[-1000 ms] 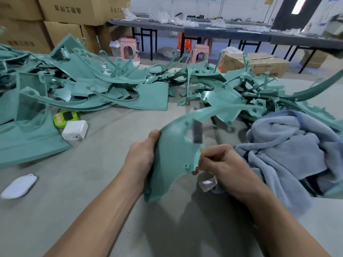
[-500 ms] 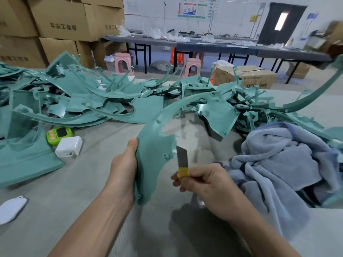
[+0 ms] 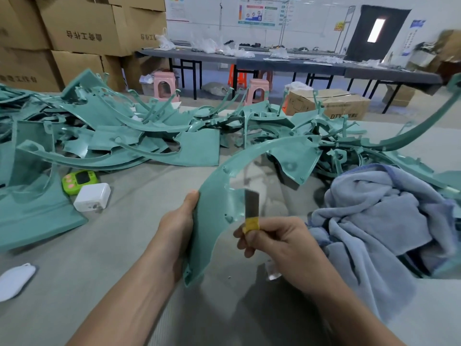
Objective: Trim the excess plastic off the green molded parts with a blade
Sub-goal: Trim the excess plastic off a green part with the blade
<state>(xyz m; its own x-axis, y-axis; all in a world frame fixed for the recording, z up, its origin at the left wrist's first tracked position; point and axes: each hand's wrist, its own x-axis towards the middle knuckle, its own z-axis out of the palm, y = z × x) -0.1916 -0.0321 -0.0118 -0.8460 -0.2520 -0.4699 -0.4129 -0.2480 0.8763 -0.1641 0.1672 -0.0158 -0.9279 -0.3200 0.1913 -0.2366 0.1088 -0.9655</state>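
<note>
**Trimming step, one part in hand.** The right hand [image 3: 279, 240] pinches a short flat blade [image 3: 251, 204] by its yellow-wrapped base [image 3: 251, 224], with the fingers curled round it and the tip pointing up. The blade stands just beside the inner curved edge of a green molded part [image 3: 214, 213]; whether steel touches plastic cannot be told. The left hand [image 3: 178, 233] grips the outer edge of the same part, thumb on the near face, and holds it upright above the desk [image 3: 124, 245]. The part's long arm arches away to the right.

The step appears to be the scraping of excess plastic from the inner rim. The next move calls for the blade to be laid against that rim at a shallow angle and drawn along the curve, clear of the left thumb, while the left hand turns the part to present fresh rim.

Beyond lie a heap of similar green parts [image 3: 124, 136] across the far desk, a blue towel [image 3: 386, 216] at right, and a green timer [image 3: 79, 181] and a white charger [image 3: 92, 197] at left.
</note>
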